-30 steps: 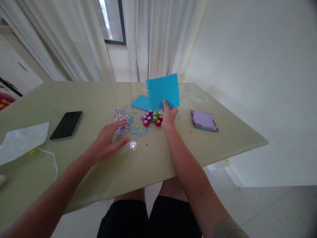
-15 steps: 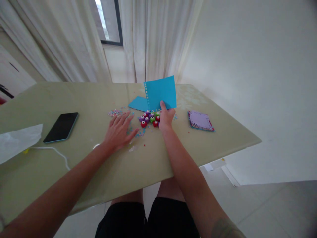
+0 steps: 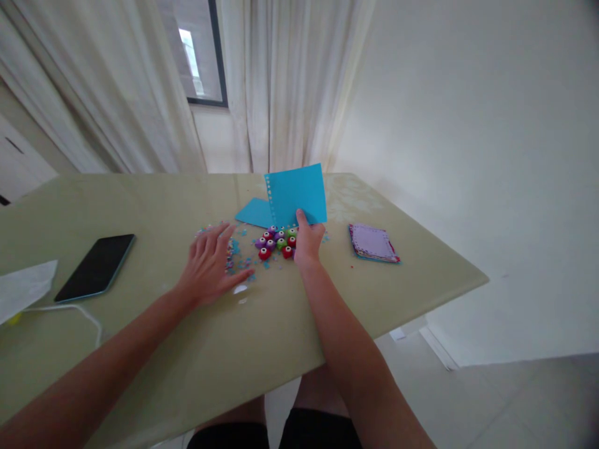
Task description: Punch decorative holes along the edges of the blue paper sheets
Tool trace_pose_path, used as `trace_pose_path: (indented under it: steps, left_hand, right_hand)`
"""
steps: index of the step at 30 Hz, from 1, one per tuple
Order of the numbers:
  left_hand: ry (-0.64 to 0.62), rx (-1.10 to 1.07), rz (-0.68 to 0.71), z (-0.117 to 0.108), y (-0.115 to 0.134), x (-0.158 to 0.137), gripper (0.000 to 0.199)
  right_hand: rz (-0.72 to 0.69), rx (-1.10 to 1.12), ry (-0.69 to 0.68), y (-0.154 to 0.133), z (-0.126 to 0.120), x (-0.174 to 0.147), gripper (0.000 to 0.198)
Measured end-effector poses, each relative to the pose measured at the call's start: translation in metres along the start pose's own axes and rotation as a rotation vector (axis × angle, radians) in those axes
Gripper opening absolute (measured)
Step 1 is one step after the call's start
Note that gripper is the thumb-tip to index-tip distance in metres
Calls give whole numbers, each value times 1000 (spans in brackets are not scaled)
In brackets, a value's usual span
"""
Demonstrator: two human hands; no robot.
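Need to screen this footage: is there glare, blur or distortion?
Head view: bright glare on the table near the left hand; head view: confetti soft, tiny pieces hard to separate; head view: right-hand corners dark, edges seemingly stretched.

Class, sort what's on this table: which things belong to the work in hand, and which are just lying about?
Probably in the work:
blue sheet, held by the right hand
confetti, partly behind the left hand

Apparently lying about:
phone
cable
white sheet

Unsure: balls beside the right hand, purple-topped stack.
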State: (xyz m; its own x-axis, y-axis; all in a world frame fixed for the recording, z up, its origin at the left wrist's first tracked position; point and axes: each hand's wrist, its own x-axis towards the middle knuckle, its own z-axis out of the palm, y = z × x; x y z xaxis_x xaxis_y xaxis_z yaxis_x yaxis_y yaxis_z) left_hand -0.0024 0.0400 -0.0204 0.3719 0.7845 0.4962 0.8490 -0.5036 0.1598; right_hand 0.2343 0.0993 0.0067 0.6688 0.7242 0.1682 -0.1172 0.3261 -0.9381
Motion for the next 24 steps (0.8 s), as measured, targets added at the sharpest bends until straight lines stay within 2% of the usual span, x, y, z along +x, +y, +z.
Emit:
trace_pose_path:
  steps: [3, 6, 9, 14, 19, 24]
  left_hand:
    - [-104, 43, 69, 6, -5, -7, 109]
    - [-128, 81, -12, 17, -21, 9, 101]
    - [-178, 59, -113, 26, -43, 33, 83]
    - [-214, -72, -299, 29, -68, 52, 77]
    - [-133, -135, -351, 22, -76, 51, 78]
    - [-183, -252, -288, 19, -69, 39, 67]
  right_hand:
    - [-28, 23, -32, -1, 2, -5, 31]
    - [-31, 31, -61, -2, 2, -9, 31]
    - [-22, 25, -71, -3, 0, -10, 31]
    - [1, 10, -52, -3, -2, -10, 32]
    - [-18, 55, -95, -6, -1, -12, 31]
    - [-9, 49, -111, -8, 0, -14, 31]
